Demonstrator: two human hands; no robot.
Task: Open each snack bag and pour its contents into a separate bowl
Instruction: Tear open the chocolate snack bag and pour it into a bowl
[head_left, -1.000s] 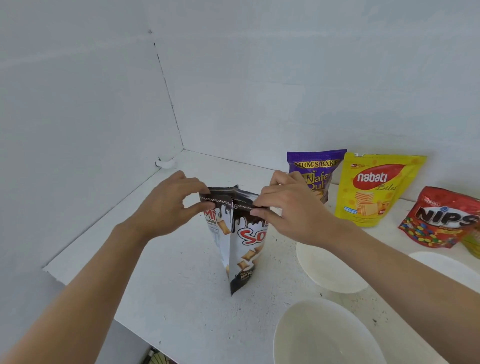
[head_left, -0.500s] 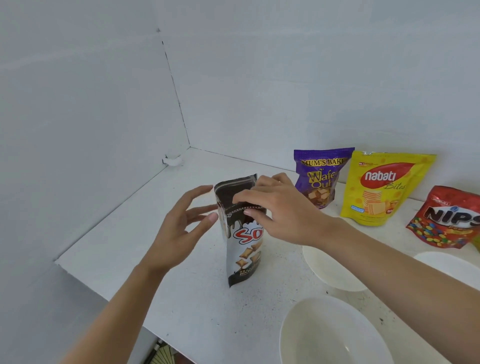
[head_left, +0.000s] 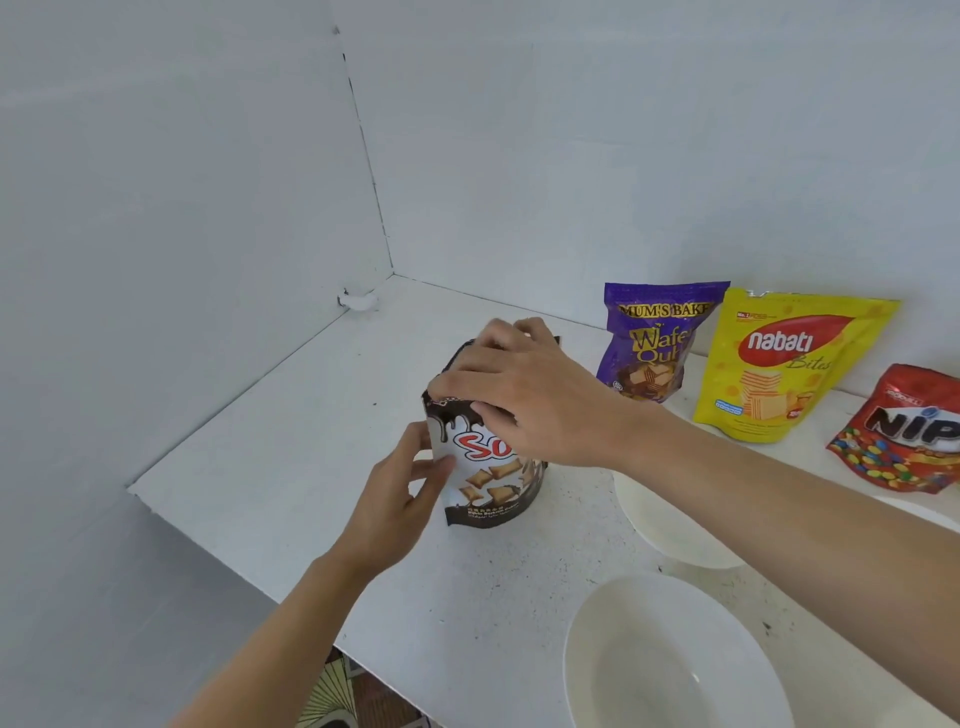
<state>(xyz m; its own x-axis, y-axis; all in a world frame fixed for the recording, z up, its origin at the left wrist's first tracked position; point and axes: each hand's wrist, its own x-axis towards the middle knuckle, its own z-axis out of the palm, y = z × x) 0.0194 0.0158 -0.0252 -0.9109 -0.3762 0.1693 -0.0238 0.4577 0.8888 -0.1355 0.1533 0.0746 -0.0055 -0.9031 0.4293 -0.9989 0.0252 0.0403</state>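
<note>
Two hands on brown-and-white snack bag (head_left: 488, 478), upright left of centre on white counter (head_left: 291, 467). Right hand (head_left: 524, 395) clamps bag top from above; left hand (head_left: 400, 499) pinches lower left edge. Long axis vertical; closest bowl (head_left: 670, 654) lies near right.

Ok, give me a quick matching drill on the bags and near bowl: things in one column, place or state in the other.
1. brown-and-white bag
2. purple bag
3. red bag
4. near bowl

A. empty, nearest the camera
B. farthest-right bag
C. held upright
D. just left of the yellow bag

Pairs: 1-C, 2-D, 3-B, 4-A
</note>
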